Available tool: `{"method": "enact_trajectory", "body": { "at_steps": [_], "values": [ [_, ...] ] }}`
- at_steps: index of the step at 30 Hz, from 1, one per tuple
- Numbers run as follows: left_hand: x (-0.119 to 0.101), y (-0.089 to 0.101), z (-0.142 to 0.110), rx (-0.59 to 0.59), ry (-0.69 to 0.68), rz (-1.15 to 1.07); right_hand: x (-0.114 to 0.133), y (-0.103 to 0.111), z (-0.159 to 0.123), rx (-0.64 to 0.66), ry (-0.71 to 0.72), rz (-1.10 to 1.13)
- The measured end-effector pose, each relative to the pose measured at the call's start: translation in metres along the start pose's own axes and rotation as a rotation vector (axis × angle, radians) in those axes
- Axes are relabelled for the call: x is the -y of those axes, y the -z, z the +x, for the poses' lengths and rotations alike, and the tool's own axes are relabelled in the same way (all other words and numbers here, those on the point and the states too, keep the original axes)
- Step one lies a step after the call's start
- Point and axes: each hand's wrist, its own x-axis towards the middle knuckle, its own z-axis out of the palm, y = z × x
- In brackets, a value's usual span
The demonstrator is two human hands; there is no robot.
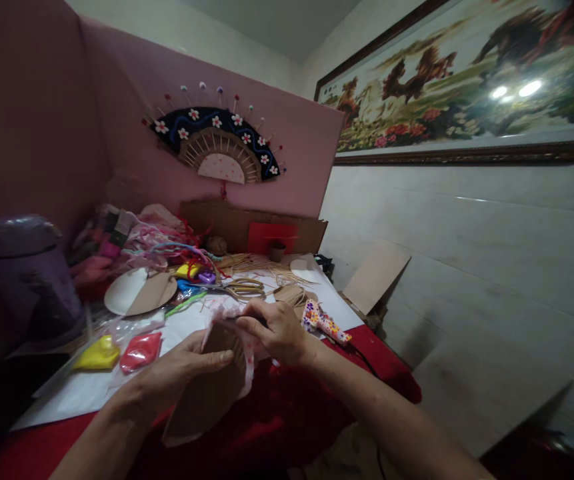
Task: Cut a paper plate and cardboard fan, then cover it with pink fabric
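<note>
My left hand (191,360) grips a brown cardboard piece (211,393) with its thumb flat on the face. Pale pink cloth (249,363) with small spots runs along the cardboard's edge. Closed at the upper edge, my right hand (279,327) pinches that cloth; something dark shows under its fingers, too hidden to name. Just right of this hand lies a glue gun (324,323) with a flower pattern. Scissors (244,288) with yellowish handles rest on the table behind both hands.
Yellow (97,353) and red (141,352) clay packets lie at left, near a round two-tone disc (141,292). Behind are a heap of pink cloth (151,230) and thin sticks (247,263). A decorated fan (217,143) hangs on the pink panel; a purple bin (31,287) stands at left.
</note>
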Motion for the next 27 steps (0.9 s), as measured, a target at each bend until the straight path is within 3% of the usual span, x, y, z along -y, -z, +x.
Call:
{"method": "enact_trajectory", "body": {
  "at_steps": [9, 20, 27],
  "values": [
    [-0.0011, -0.0001, -0.0013, 0.008, 0.001, -0.037, -0.0017, 0.0017, -0.0013, 0.013, 0.017, 0.061],
    [0.0004, 0.0014, -0.0008, 0.056, -0.029, -0.028, 0.0024, 0.0048, 0.0046, 0.01, 0.084, -0.132],
    [-0.0005, 0.0005, -0.0019, 0.07, -0.025, -0.028, 0.0034, 0.0033, 0.0061, 0.018, 0.09, -0.085]
  ]
}}
